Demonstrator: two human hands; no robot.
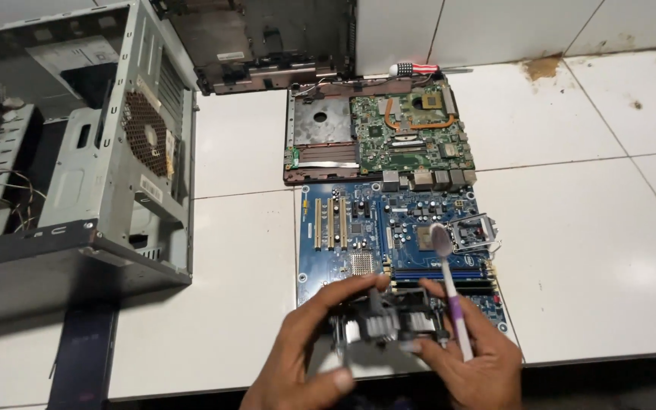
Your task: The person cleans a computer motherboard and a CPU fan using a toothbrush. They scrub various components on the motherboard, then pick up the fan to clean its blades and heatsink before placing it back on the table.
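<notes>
Both hands (pixel 389 345) grip cooler (pixel 389 319) over motherboard (pixel 396 228) edge.

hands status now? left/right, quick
Left hand: closed on black-framed silver-finned cooler.
Right hand: closed on same cooler plus purple-and-white toothbrush.

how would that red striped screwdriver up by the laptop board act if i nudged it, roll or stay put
The screwdriver would probably roll: its handle looks round and it lies flat on smooth, glossy tile. It looks stiff and light, so it would likely slide easily too. The laptop board beside it might stop it.
</notes>
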